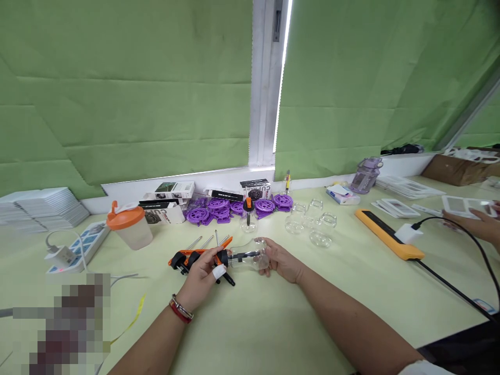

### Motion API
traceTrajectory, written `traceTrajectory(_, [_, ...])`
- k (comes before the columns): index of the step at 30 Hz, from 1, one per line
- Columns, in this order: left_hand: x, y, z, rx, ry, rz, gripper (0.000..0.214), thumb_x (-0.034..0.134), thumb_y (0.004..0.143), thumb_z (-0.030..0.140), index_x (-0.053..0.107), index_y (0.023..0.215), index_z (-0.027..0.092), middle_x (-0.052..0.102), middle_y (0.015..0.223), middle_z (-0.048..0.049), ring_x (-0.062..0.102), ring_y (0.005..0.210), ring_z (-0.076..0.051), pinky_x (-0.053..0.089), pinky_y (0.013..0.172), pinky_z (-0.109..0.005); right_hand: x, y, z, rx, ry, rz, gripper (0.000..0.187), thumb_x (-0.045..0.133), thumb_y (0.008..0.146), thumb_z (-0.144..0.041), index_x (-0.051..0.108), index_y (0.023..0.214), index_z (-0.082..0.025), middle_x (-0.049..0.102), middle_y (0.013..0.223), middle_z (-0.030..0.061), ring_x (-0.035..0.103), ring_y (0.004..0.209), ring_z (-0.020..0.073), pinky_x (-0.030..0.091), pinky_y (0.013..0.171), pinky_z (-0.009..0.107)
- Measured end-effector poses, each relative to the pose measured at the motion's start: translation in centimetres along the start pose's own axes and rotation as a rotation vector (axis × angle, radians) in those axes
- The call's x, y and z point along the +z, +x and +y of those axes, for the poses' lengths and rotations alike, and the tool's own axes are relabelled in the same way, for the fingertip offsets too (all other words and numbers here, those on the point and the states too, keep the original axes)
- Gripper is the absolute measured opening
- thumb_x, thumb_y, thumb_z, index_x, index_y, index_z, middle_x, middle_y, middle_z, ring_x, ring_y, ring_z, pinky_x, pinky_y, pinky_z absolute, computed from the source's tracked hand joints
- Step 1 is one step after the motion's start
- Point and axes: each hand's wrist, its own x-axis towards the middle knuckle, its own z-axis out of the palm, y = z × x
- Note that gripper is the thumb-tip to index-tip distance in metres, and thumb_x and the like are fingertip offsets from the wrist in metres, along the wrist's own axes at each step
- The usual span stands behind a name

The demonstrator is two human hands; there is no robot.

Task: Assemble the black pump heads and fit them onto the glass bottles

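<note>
My left hand [201,276] is closed round the black cap end of a small part with an orange and black head [222,257]. A white bandage wraps one of its fingers. My right hand [278,259] cups a clear glass bulb [250,256] that lies on its side, its neck toward the left hand. The two hands meet over the pale green table [273,312]. Several orange and black parts with metal rods [195,251] lie just behind the left hand.
Purple reels [234,207] and small boxes [174,190] line the window ledge. Clear glass bulbs [312,221] stand right of centre. An orange-lidded cup [128,225] and power strip [84,245] sit left; a yellow power strip [386,237] right. Another person's hand [478,226] works at far right.
</note>
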Motion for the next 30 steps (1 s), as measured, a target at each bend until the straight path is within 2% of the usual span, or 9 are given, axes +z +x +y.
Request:
traceTrajectory(4, [0.02,0.02,0.01,0.008,0.003,0.003,0.047,0.066,0.078,0.027,0.054,0.124,0.023,0.06,0.127,-0.0105,0.054,0.118,-0.026,0.04,0.103,-0.048,-0.06,0.09,0.17,-0.007,-0.005,-0.004,0.059,0.05,0.084,-0.061,0.043,0.126,-0.02,0.064,0.087,0.0071,0.065,0.064,0.0173,0.045,0.049,0.025])
traceTrajectory(6, [-0.05,0.04,-0.04,0.002,0.0,0.007,0.047,0.065,0.079,0.027,0.053,0.125,0.022,0.059,0.127,-0.0107,0.054,0.119,-0.026,0.04,0.103,-0.047,-0.07,-0.01,0.12,-0.025,-0.001,-0.031,0.06,0.055,0.082,-0.058,0.045,0.127,-0.019,0.063,0.094,0.0089,0.066,0.072,0.0191,0.047,0.052,0.025])
traceTrajectory(9, [-0.16,0.06,-0.07,-0.019,0.006,0.022,0.048,0.065,0.08,0.028,0.053,0.125,0.022,0.059,0.127,-0.0117,0.055,0.118,-0.027,0.041,0.102,-0.048,-0.03,-0.33,-0.14,-0.026,0.005,-0.036,0.067,0.069,0.077,-0.043,0.039,0.134,-0.027,0.054,0.118,0.0104,0.067,0.082,0.0206,0.048,0.055,0.026])
traceTrajectory(11, [-0.17,0.05,-0.03,-0.024,0.008,0.023,0.047,0.065,0.08,0.028,0.053,0.125,0.022,0.06,0.127,-0.0121,0.055,0.117,-0.027,0.041,0.101,-0.048,0.03,-0.52,-0.32,-0.014,0.001,-0.015,0.076,0.072,0.074,-0.035,0.031,0.138,-0.035,0.048,0.127,0.0091,0.068,0.08,0.0197,0.048,0.056,0.026])
traceTrajectory(13, [-0.12,0.03,0.03,-0.019,-0.002,0.017,0.047,0.065,0.079,0.028,0.054,0.124,0.022,0.06,0.126,-0.0118,0.055,0.117,-0.027,0.041,0.101,-0.048,0.09,-0.59,-0.42,-0.009,-0.01,-0.005,0.075,0.07,0.076,-0.034,0.028,0.139,-0.036,0.052,0.121,0.0082,0.068,0.074,0.0184,0.047,0.054,0.026])
traceTrajectory(19, [0.01,-0.01,0.13,-0.026,-0.023,0.008,0.047,0.064,0.08,0.029,0.054,0.125,0.023,0.06,0.127,-0.0114,0.054,0.119,-0.027,0.042,0.101,-0.048,0.02,-0.21,-0.18,0.0,-0.018,-0.008,0.062,0.063,0.079,-0.049,0.038,0.131,-0.024,0.063,0.096,0.0069,0.064,0.06,0.0149,0.045,0.048,0.024])
traceTrajectory(30, [0.17,-0.09,0.51,-0.019,0.031,0.003,0.045,0.064,0.08,0.03,0.055,0.123,0.022,0.058,0.129,-0.011,0.054,0.118,-0.027,0.044,0.099,-0.047,0.01,0.17,0.13,0.036,-0.059,0.031,0.058,0.051,0.079,-0.066,0.046,0.11,-0.018,0.064,0.071,0.0026,0.058,0.044,0.0132,0.04,0.036,0.021])
